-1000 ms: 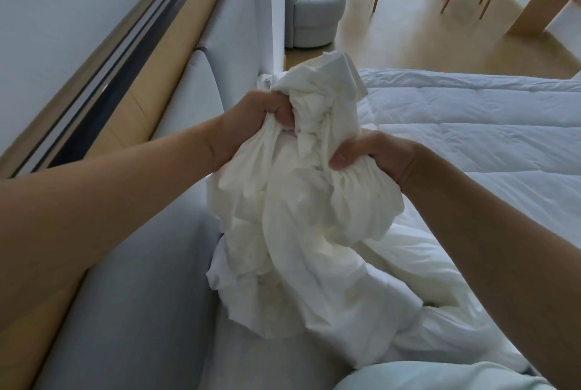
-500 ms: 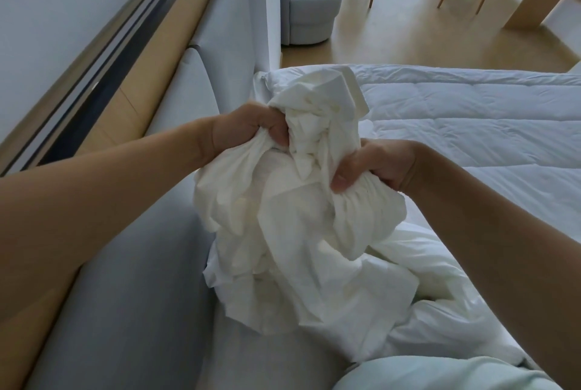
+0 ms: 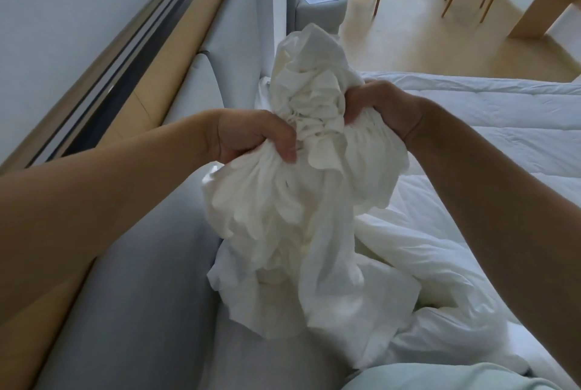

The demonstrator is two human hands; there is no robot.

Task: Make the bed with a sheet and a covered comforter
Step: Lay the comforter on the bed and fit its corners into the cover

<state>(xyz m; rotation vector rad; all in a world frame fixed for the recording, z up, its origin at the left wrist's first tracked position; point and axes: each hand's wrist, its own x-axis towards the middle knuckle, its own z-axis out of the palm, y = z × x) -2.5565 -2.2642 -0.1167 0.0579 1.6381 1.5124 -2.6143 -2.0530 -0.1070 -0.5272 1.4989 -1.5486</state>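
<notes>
Folds of a bunched white fabric cover (image 3: pixel 298 207) hang at frame centre, its gathered top gripped by the left hand (image 3: pixel 251 135) and right hand (image 3: pixel 385 109), fingers curled tight. A grey padded headboard (image 3: pixel 141 279) lines the left; a white quilted comforter (image 3: pixel 490 125) spreads right, beyond.

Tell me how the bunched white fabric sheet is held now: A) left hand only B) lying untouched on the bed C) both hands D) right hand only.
C: the left hand and the right hand each grip a fistful of the bunched white fabric sheet, held up beside the grey padded headboard.
</notes>
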